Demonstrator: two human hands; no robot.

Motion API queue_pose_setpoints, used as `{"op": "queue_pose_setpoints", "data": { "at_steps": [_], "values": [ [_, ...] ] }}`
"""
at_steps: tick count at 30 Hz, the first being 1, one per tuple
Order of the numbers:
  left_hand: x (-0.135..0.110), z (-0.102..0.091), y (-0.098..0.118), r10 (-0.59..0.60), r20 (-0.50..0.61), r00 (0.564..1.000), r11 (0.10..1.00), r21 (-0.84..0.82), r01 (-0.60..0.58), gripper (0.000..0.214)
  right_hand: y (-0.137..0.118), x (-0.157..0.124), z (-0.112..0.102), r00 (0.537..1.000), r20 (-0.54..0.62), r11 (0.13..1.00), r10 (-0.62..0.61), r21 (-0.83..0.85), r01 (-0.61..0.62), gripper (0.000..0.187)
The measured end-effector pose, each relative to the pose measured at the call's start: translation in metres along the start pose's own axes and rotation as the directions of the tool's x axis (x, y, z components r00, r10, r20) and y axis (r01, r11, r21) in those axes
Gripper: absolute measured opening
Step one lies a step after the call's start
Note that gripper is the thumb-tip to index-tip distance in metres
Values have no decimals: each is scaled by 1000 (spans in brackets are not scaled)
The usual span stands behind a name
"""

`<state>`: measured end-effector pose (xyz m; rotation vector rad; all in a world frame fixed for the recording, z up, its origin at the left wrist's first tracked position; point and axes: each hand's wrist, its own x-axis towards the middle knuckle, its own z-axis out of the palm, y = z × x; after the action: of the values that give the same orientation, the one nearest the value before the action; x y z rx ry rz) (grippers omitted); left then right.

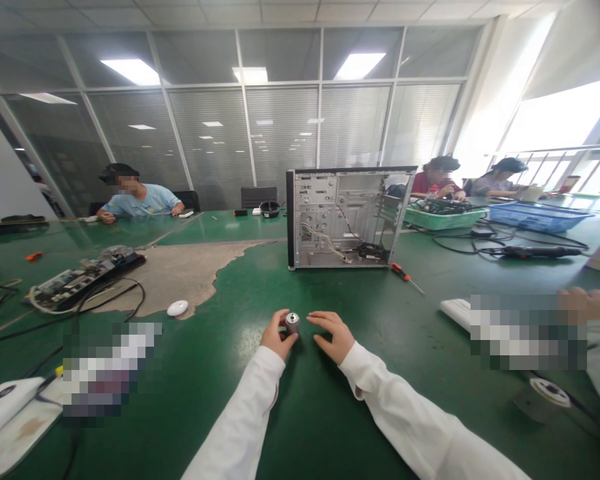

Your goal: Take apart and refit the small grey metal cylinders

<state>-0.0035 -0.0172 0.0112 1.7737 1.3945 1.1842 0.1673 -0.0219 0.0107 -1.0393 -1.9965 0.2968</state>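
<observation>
Left hand (279, 338) is closed on the cylinder (292, 323), upright on the table (300, 413) in front of the case (347, 217). Right hand (333, 335) lies open just beside it, holding nothing. Probably best to grip low so it can't tip or roll.

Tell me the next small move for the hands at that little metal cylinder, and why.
Likely best: bring the right hand across to grip the small metal cylinder from its free side. The left hand pinches it upright on the green table, while the right hand lies open just beside it, holding nothing.
</observation>
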Motion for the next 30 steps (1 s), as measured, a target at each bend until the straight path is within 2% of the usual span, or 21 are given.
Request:
{"op": "queue_pose_setpoints", "data": {
  "at_steps": [5, 9, 13, 16, 19, 26, 30],
  "values": [
    [1, 0, 0, -8, 1, 1000, 1000, -13, 8, 49, 1, -6, 6, 980, 186, 993, 76, -108, -57, 36],
    [0, 0, -1, -6, 6, 1000, 1000, -5, 6, 49, -1, -6, 6, 973, 217, 992, 77, -113, -54, 31],
    [1, 1, -3, -4, 7, 1000, 1000, -5, 4, 49, 10, -3, 3, 982, 176, 998, 65, 12, -68, 29],
    [3, 4, -6, -29, -21, 999, 1000, 9, 29, 50, 26, 2, 0, 972, 67, 968, 225, 98, -231, 23],
    [4, 6, -7, -45, -35, 998, 999, 23, 45, 50, 40, 5, -2, 945, 23, 943, 327, 51, -328, 17],
    [0, 0, -2, -18, 11, 1000, 1000, 20, 18, 47, 45, 7, -1, 973, 82, 974, 217, -77, -211, 17],
    [-1, -1, -1, -28, 8, 1000, 999, 36, 28, 47, 46, 5, 2, 976, 95, 977, 195, -106, -185, 17]
  ]
}}
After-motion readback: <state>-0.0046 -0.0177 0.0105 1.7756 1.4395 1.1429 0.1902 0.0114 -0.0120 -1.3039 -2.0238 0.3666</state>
